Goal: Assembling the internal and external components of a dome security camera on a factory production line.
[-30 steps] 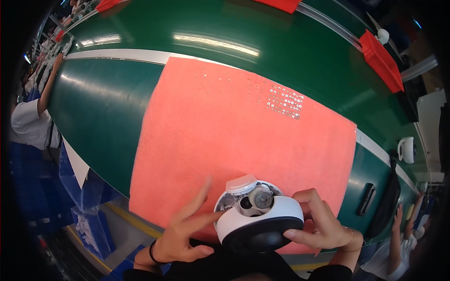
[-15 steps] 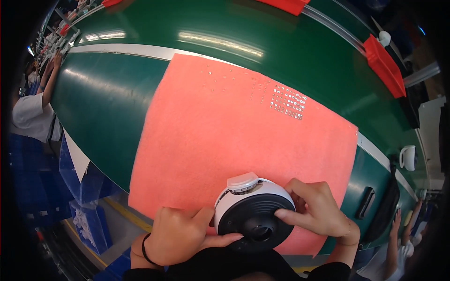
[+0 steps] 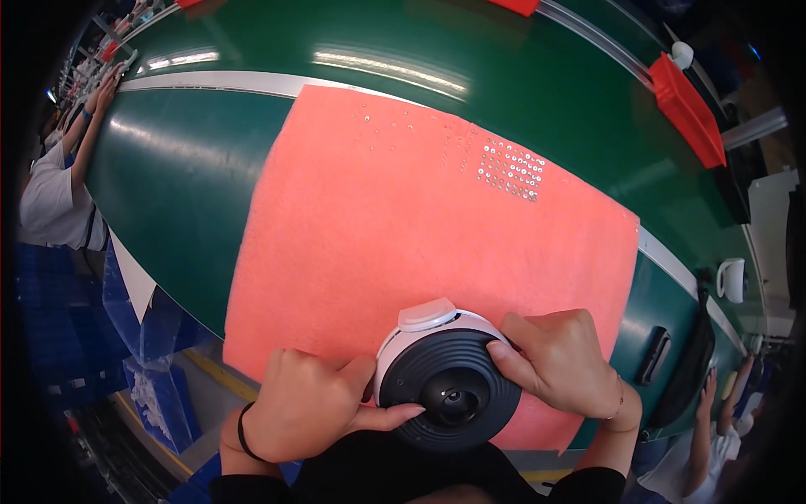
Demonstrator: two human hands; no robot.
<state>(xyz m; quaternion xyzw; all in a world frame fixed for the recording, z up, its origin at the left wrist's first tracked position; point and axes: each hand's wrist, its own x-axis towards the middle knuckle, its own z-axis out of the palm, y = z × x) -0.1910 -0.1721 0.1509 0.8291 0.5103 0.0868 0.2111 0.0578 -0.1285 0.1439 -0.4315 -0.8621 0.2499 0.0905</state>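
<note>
A round dome camera [image 3: 483, 365], white-shelled with a ribbed black face and a dark lens, is held over the near edge of a pink foam mat [image 3: 361, 227]. A white tab sticks out from its far rim. My left hand [image 3: 315, 403] grips the left side, its thumb lying across the black face beside the lens. On the opposite side, my right hand [image 3: 567, 361] is closed on the rim with its thumb on the black ring. Fingers behind the shell are hidden. Small screws [image 3: 510, 172] stand in rows at the mat's far right; others are scattered far left.
Behind the mat runs a green belt or table strip [image 3: 277, 42] with a white edge. Red bins [image 3: 684, 109] line its far side. A black handheld object [image 3: 653, 355] and a white cup-shaped part [image 3: 730, 280] lie right. Other people work at both sides; blue bins [image 3: 159, 403] stand lower left.
Both hands have shifted the dome camera slightly up and left and tilted it, so its lens shows more fully. My right thumb has slid nearer the rim.
</note>
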